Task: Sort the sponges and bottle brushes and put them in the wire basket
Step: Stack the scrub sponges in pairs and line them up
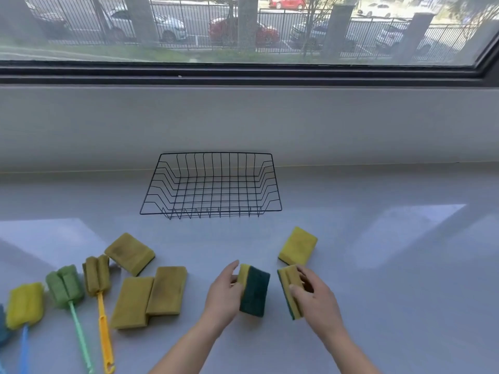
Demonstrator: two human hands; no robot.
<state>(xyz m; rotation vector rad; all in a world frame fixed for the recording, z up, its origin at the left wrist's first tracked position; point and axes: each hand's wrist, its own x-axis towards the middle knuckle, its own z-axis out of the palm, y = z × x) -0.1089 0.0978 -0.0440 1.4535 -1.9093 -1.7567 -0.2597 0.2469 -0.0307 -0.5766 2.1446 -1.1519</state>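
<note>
Sponges: your left hand [224, 295] pinches one [253, 290], right hand [314, 295] another [290, 291], fingers clamped. Wire basket [212, 184] empty; loose pinch = drop on worktop [378, 265].

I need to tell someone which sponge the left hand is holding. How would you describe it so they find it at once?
Start at the wire basket on the counter and come straight toward the camera. The left hand grips a sponge there, standing on edge. It alone shows its dark green scouring face; the other sponges show mostly yellow.
</note>
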